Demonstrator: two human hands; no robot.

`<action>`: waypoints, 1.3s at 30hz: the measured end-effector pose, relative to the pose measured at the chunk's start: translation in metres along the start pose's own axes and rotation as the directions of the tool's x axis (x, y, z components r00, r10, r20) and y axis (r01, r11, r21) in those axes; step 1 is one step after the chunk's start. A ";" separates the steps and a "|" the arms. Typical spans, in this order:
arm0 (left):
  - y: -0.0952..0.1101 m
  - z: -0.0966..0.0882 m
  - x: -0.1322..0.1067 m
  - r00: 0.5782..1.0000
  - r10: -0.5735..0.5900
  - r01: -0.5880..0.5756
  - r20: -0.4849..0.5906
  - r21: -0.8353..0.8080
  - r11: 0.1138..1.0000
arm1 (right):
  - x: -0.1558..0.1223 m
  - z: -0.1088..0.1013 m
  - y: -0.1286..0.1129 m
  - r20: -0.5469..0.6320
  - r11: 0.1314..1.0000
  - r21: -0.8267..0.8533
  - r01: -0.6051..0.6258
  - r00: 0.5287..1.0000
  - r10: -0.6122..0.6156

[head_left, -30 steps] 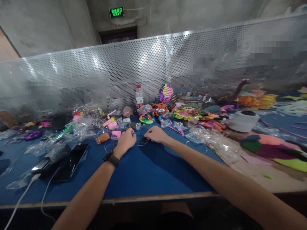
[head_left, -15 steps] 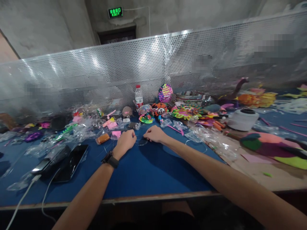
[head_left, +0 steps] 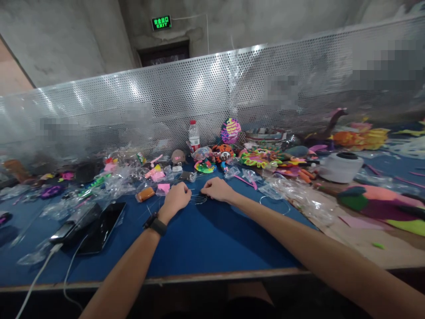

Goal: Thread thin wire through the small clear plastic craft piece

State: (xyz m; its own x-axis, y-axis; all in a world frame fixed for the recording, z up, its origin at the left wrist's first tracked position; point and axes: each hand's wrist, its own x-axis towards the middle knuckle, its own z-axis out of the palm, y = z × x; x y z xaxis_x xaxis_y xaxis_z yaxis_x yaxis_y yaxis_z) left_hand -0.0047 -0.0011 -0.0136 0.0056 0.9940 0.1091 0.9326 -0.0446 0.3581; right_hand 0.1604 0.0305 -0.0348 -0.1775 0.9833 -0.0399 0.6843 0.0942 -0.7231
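Note:
Both my arms reach far across a blue table [head_left: 206, 239]. My left hand [head_left: 177, 198], with a black watch on its wrist, is curled closed. My right hand [head_left: 217, 189] is curled closed too, a short way to its right. Between the two lies a small bundle of thin clear strands [head_left: 198, 199]; the fingers of both hands pinch at its ends. The strands are too fine to name. An orange block [head_left: 145, 193] and a pink piece [head_left: 162, 188] lie just left of my left hand.
Two dark phones [head_left: 96, 223] with a white cable sit at the left. Clear plastic bags and bright craft pieces crowd the far side, with a water bottle [head_left: 194, 135] and a white tape roll [head_left: 340, 167]. A perforated metal screen [head_left: 212, 102] closes off the back.
The hands have stayed put at the strands. Only the camera has shifted a little, so everything sits slightly lower and to the right.

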 end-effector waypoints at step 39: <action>-0.009 0.000 0.013 0.918 0.127 -0.323 -0.375 -0.526 0.787 | 0.004 0.010 -0.003 -0.187 0.701 0.681 0.211 0.976 -0.112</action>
State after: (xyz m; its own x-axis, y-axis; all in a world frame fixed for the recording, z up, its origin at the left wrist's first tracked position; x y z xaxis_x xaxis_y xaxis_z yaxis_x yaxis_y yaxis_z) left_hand -0.0127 0.0118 -0.0155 -0.0120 0.8698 0.4933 0.5422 -0.4089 0.7341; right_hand 0.1503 0.0324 -0.0394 -0.1177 0.9782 0.1710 -0.0398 0.1674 -0.9851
